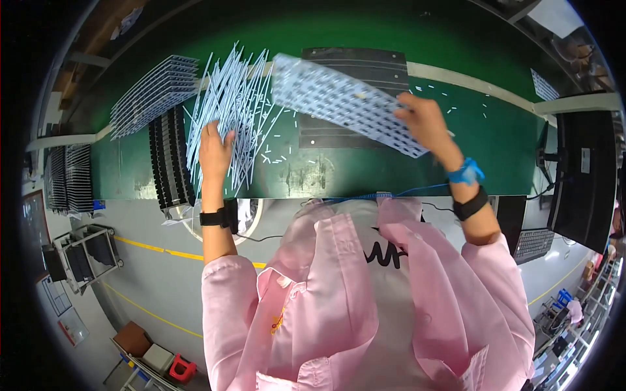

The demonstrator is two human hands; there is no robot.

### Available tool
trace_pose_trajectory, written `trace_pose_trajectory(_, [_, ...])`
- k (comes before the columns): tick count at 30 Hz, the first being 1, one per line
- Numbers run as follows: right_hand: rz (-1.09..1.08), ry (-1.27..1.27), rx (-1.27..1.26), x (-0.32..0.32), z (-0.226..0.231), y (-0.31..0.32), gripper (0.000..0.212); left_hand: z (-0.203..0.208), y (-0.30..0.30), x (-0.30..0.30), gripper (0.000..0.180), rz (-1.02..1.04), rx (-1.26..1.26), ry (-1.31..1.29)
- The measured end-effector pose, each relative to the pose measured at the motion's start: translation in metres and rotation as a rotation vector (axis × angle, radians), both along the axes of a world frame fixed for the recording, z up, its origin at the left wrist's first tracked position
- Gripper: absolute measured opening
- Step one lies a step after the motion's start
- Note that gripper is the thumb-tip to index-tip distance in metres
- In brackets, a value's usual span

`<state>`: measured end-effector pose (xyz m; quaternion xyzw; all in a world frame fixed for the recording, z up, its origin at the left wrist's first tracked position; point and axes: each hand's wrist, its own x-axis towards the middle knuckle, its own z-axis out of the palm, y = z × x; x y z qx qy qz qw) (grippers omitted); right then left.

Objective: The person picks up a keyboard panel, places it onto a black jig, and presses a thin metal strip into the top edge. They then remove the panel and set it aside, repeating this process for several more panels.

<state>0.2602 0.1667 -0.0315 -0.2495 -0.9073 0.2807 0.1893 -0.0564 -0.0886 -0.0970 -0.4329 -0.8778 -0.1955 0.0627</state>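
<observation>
My right hand [427, 127] grips the right end of a pale blue-grey panel [339, 98] with rows of small openings. The panel is tilted across a dark flat board [319, 133] and hides part of it. On the left, my left hand [214, 153] lies on the near side of a loose pile of long, thin pale strips [238, 98]. Its fingers are stretched out and its thumb stands apart. Small white offcuts [277, 151] are scattered between the pile and the board.
A stack of similar perforated panels [153, 94] stands at the far left of the green table [365, 173]. Beside the pile is a black slotted rack [171, 156]. A monitor [582, 179] and keyboard [533, 244] are at the right. A blue cord [417, 190] runs along the front edge.
</observation>
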Motion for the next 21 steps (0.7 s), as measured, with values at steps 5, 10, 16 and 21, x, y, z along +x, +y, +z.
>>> trace_pose_trajectory(5, [0.088, -0.106, 0.098, -0.047, -0.004, -0.038, 0.012, 0.088, 0.067, 0.051, 0.040, -0.401, 0.225, 0.013])
trace_pose_trajectory(10, [0.158, -0.109, 0.148, -0.055, -0.012, -0.042, 0.012, 0.070, 0.080, 0.055, 0.025, -0.583, -0.162, -0.051])
trace_pose_trajectory(16, [0.115, -0.160, 0.144, -0.041, -0.007, -0.045, 0.012, 0.059, 0.081, 0.060, 0.015, -0.624, -0.178, -0.133])
trace_pose_trajectory(21, [0.052, -0.232, 0.174, -0.024, -0.002, -0.043, 0.014, 0.059, 0.085, 0.069, 0.015, -0.663, -0.150, -0.109])
